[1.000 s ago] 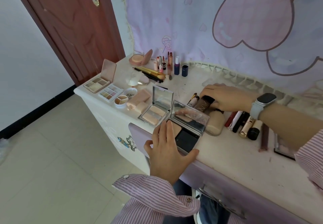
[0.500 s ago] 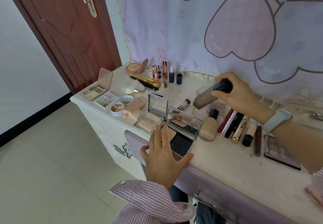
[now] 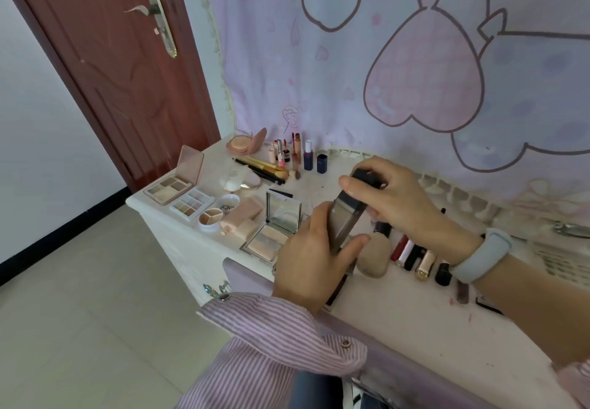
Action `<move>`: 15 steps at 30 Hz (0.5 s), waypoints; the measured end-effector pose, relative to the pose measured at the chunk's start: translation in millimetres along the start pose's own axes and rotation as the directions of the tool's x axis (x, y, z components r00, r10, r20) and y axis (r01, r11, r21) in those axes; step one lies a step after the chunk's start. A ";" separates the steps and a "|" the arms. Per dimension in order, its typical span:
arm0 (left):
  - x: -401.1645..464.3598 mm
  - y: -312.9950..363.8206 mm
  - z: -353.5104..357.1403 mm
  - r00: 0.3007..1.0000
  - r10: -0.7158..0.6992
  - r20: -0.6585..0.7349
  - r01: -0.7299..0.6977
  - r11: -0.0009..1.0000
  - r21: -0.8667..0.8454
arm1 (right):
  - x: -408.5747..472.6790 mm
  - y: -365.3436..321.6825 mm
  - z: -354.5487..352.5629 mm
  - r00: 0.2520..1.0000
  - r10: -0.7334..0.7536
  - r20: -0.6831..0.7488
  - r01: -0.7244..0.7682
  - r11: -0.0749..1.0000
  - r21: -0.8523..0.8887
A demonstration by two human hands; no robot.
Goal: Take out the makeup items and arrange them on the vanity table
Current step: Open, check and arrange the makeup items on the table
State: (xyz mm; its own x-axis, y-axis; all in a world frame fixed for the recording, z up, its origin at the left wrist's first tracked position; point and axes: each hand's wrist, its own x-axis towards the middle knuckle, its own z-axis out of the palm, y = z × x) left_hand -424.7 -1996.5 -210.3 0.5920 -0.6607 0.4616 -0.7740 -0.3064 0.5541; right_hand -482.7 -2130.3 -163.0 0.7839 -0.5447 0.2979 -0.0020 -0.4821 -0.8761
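Makeup items cover the vanity table (image 3: 415, 328): palettes at left, open mirrored compact (image 3: 274, 229) mid-table, lipsticks (image 3: 415, 257) lying in a row at right. Left hand (image 3: 311, 265) grips the lower end of a brown foundation bottle (image 3: 346, 217), held above the table; right hand (image 3: 399, 197) grips its black cap.

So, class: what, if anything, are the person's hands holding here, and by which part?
Both hold one brown foundation bottle: the left hand grips its lower body, the right hand grips its dark cap.
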 end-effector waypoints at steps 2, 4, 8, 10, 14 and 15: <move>4.8 1.5 -2.8 1.000 0.014 -0.015 -0.014 1.000 -0.018 | -5.0 -5.3 6.7 0.999 0.008 0.046 -0.006 1.000 -0.026; 4.8 2.2 -5.8 0.999 0.032 -0.032 -0.034 0.998 -0.054 | -9.8 -10.7 10.6 0.998 -0.002 0.066 0.003 1.000 -0.015; -0.7 0.0 -8.1 0.996 0.054 -0.067 -0.059 0.995 -0.078 | -13.0 -16.3 8.7 0.995 0.005 0.097 0.007 0.992 -0.124; -2.6 -2.2 -7.8 0.996 0.064 -0.066 -0.069 0.994 -0.079 | -14.4 -16.4 6.9 0.992 0.030 0.126 -0.012 0.990 -0.142; -1.9 -5.3 -7.5 0.998 0.045 -0.040 -0.048 0.995 -0.091 | -15.3 -15.3 4.2 0.988 0.036 0.150 -0.009 0.984 -0.178; -1.8 -6.0 -7.4 0.999 0.033 -0.032 -0.036 0.994 -0.101 | -14.6 -15.4 3.3 0.988 0.039 0.149 -0.012 0.983 -0.183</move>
State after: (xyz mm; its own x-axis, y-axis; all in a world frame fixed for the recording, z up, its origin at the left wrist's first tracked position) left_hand -419.5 -1988.4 -209.3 0.5728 -0.6481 0.5019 -0.7685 -0.2115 0.6039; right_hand -492.1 -2112.7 -155.1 0.8668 -0.4552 0.2036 -0.1248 -0.5933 -0.7953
